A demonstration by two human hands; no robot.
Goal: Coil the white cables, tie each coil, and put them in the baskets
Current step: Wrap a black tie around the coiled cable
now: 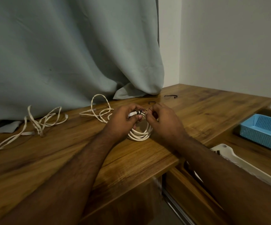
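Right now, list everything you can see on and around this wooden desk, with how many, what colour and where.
coiled white cable: one, white, desk centre, held between both hands
thin dark tie: one, dark, wrapped round the coil's top
loose white cables: two tangles, white, far left and behind the left hand
spare dark ties: two, dark, on the desk beyond the hands
brown wooden desk: one, brown
blue perforated plastic basket: one, blue, lower surface at right
white plastic tray: one, white, nearer than the basket, contents unclear
grey-green curtain: one, behind the desk
left hand: grips the coil
right hand: pinches the tie
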